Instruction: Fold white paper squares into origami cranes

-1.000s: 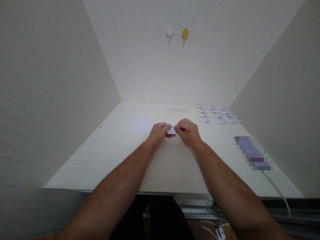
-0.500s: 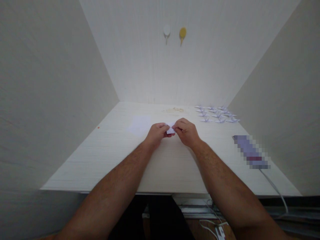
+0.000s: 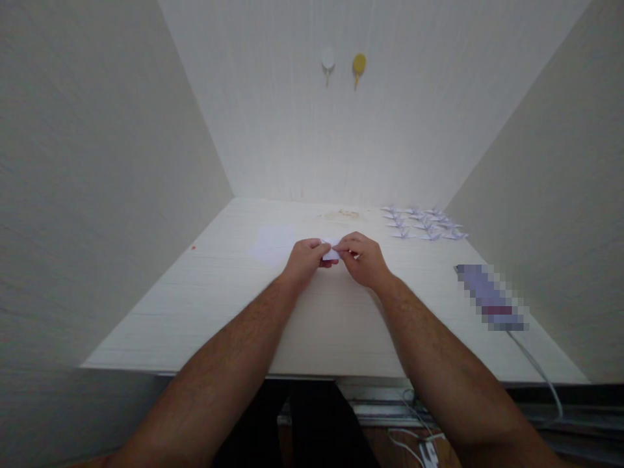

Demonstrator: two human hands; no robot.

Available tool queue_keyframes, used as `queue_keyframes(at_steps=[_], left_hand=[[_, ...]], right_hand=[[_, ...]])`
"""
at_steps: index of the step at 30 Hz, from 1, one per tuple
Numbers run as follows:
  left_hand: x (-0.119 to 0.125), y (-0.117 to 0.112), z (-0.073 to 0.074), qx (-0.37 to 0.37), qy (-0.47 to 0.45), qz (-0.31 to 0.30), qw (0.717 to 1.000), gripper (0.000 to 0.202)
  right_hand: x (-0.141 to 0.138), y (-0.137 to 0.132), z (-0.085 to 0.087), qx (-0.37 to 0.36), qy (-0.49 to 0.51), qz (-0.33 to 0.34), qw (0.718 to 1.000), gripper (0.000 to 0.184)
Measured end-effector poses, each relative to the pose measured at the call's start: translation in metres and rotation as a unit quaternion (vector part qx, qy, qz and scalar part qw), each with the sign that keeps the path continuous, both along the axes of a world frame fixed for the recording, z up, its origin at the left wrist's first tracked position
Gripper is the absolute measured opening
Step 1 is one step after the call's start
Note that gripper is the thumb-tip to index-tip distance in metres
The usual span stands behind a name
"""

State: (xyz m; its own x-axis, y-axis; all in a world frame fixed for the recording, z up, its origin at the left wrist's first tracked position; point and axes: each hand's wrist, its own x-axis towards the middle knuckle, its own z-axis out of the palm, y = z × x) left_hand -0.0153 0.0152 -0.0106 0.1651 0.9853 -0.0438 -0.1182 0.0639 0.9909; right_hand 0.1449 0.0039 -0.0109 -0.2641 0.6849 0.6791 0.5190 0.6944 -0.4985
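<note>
A small piece of folded white paper (image 3: 330, 255) is held between both hands, above the middle of the pale table. My left hand (image 3: 309, 257) grips its left side, thumb on top and fingers beneath. The fingertips of my right hand (image 3: 359, 255) pinch the paper's right edge. The fingers partly hide the paper, so its exact folds cannot be made out. To the left of my left hand lie flat white paper sheets (image 3: 273, 245).
Several folded paper cranes (image 3: 424, 224) stand in rows at the table's back right. A blurred-out flat device (image 3: 490, 299) with a cable (image 3: 536, 374) lies at the right. Two hooks, one white (image 3: 328, 60) and one yellow (image 3: 359, 64), are on the back wall.
Both hands stay around the paper. The right fingertips have shifted slightly left along it, closer to the left thumb, and the paper's visible part looks a little different.
</note>
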Motion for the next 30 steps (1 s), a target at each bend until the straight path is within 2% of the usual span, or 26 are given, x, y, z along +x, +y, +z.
queue_keyframes(at_steps=[3, 5, 7, 9, 12, 16, 30], left_hand=[[0.000, 0.002, -0.001, 0.017, 0.029, 0.003, 0.999, 0.016], [0.000, 0.001, -0.001, 0.023, 0.036, 0.001, 0.999, 0.016], [0.000, 0.000, 0.000, 0.025, 0.039, -0.002, 0.999, 0.016], [0.000, -0.001, 0.002, 0.030, 0.047, -0.005, 0.998, 0.016], [0.000, -0.002, 0.003, 0.041, 0.067, -0.010, 0.997, 0.016], [-0.001, -0.002, 0.002, 0.050, 0.087, -0.006, 0.995, 0.017], [-0.001, -0.004, 0.006, 0.059, 0.122, 0.010, 0.991, 0.017]], right_hand=[[-0.002, 0.001, 0.001, -0.083, 0.094, -0.023, 0.992, 0.012], [-0.003, 0.002, 0.001, -0.159, 0.160, -0.060, 0.972, 0.010], [-0.003, 0.003, 0.002, -0.232, 0.210, -0.084, 0.946, 0.019], [-0.003, 0.003, 0.004, -0.288, 0.228, -0.081, 0.926, 0.029], [-0.003, 0.002, 0.008, -0.344, 0.205, -0.066, 0.914, 0.026], [-0.003, 0.000, 0.011, -0.367, 0.176, -0.067, 0.911, 0.020], [-0.005, 0.000, 0.006, -0.351, 0.153, -0.031, 0.923, 0.021]])
